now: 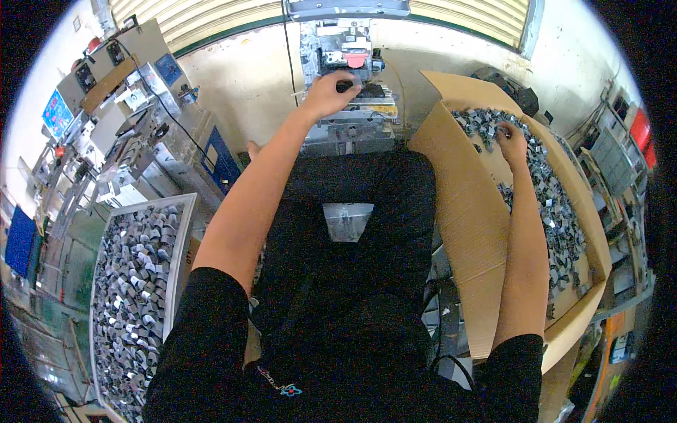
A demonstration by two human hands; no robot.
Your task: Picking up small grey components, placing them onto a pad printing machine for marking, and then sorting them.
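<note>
Left fingers [345,75] curl by the machine [345,132], right fingers [507,126] over metal pieces [553,197] within cardboard walls [462,204], grips unclear.

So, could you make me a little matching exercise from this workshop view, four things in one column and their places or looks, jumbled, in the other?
Things:
1. left hand
2. right hand
3. cardboard box
4. tray

Places or looks:
A. over the small metal pieces on the person's right
B. on the person's left, full of grey parts
C. at the machine straight ahead
D. brown and open-topped

Right pairs: 1-C; 2-A; 3-D; 4-B
</note>
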